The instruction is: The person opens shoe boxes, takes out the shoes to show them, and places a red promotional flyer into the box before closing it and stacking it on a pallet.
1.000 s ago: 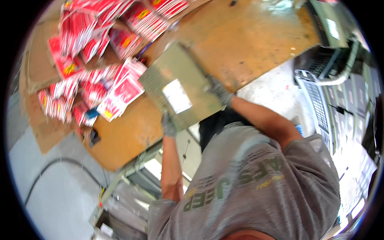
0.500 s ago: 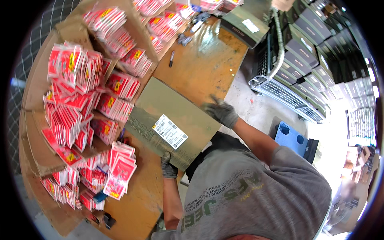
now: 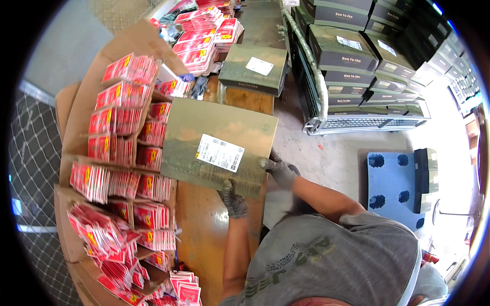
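An olive-green flat box (image 3: 219, 120) with a white printed label lies in front of me, at or above the wooden table's right side. In a grey knit glove, my left hand (image 3: 234, 200) is closed on its near edge, thumb on the lid. My right hand (image 3: 280, 171), gloved alike, grips the box's right edge near the close corner, its thumb on top. Fingers under the box are hidden from both hands. The wooden table (image 3: 204, 224) shows at the near side of the box.
A cardboard rack (image 3: 61, 204) on the left holds many red-and-white packets (image 3: 117, 122). Beyond my box sits another green box (image 3: 245, 69). A wire cart (image 3: 367, 124) stacked with dark boxes (image 3: 352, 48) stands at the right, with a blue pallet (image 3: 388, 178) on the floor nearer me.
My right hand, apart from the box and blurred before, now grips its right edge. My left hand has shifted along the near edge. The box and whole view have turned.
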Available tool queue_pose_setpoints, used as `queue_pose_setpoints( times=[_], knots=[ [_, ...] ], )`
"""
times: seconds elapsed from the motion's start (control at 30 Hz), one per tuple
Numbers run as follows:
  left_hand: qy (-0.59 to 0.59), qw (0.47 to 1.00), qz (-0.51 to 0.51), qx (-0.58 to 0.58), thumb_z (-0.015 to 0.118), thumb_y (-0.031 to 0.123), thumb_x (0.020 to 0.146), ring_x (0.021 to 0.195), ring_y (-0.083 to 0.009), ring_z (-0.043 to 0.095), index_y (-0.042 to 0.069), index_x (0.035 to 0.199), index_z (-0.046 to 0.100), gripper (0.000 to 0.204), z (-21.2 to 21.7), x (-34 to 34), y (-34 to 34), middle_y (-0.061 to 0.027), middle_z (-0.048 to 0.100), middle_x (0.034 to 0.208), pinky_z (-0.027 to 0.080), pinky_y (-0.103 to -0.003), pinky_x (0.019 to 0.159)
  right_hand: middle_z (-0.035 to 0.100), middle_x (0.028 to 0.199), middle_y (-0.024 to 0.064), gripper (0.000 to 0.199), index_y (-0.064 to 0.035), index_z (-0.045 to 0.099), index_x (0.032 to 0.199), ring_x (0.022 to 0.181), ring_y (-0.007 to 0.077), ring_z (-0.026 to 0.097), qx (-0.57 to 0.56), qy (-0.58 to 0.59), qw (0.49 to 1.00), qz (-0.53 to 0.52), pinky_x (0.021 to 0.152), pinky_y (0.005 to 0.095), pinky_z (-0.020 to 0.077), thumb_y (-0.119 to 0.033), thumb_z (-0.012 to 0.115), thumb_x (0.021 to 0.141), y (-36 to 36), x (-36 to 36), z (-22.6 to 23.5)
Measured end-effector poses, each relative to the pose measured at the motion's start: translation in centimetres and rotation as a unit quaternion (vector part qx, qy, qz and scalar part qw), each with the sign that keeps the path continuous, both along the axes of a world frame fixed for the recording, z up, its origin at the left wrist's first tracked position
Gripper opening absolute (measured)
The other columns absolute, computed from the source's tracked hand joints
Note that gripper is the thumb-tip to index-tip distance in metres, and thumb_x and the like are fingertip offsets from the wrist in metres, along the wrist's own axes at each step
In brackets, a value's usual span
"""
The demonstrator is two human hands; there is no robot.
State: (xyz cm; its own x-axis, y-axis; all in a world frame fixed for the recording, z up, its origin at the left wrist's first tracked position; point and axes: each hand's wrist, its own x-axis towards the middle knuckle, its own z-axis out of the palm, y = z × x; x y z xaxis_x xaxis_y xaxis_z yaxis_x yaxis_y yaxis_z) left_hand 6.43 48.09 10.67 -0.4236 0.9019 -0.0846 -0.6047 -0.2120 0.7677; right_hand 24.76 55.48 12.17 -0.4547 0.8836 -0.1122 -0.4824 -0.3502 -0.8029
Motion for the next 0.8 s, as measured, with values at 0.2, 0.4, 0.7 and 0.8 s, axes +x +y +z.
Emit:
queue_pose_setpoints(
  times=[0.2, 0.4, 0.7, 0.8],
  knots=[
    [-0.126, 0.948, 0.064, -0.285, 0.08, 0.049, 0.084, 0.119, -0.0246, 0.058, 0.019, 0.145, 0.047, 0.076, -13.9, 2.5, 11.0, -0.0065, 0.055, 0.134, 0.053, -0.045, 0.095, 0.036, 0.158, 0.0127, 0.086, -0.0047, 0.021, 0.159, 0.142, 0.0215, 0.038, -0.051, -0.069, 0.987, -0.135, 0.117, 0.0347, 0.0328, -0.024, 0.073, 0.094, 20.0, 6.0, -7.1],
    [0.0, 0.906, 0.129, -0.403, 0.068, 0.056, 0.093, 0.122, -0.0296, 0.055, 0.021, 0.149, 0.044, 0.071, -13.0, 5.9, 13.3, -0.0086, 0.054, 0.14, 0.053, -0.049, 0.091, 0.046, 0.151, 0.0144, 0.122, 0.0018, -0.005, 0.16, 0.135, 0.0224, 0.046, -0.031, -0.134, 0.962, -0.234, 0.114, 0.0315, 0.0346, -0.025, 0.085, 0.083, 41.1, 11.8, -14.6],
    [0.02, 0.905, 0.143, -0.4, 0.067, 0.053, 0.094, 0.126, -0.032, 0.054, 0.015, 0.144, 0.046, 0.066, -10.5, 7.5, 14.5, -0.0122, 0.053, 0.141, 0.05, -0.054, 0.1, 0.065, 0.12, 0.0069, 0.071, -0.01, 0.041, 0.142, 0.111, 0.0204, 0.062, -0.087, -0.027, 0.981, -0.171, 0.097, 0.0381, 0.0517, -0.016, 0.079, 0.082, 47.6, 12.5, -15.6],
    [0.031, 0.905, 0.138, -0.4, 0.064, 0.054, 0.095, 0.127, -0.0328, 0.054, 0.015, 0.145, 0.046, 0.066, -11.5, 7.2, 14.7, -0.0118, 0.052, 0.142, 0.05, -0.055, 0.099, 0.065, 0.121, 0.0066, 0.068, -0.0099, 0.044, 0.14, 0.111, 0.0192, 0.063, -0.043, 0.066, 0.987, -0.142, 0.097, 0.036, 0.0523, -0.022, 0.08, 0.083, 47.4, 14.2, -12.4]
  ],
)
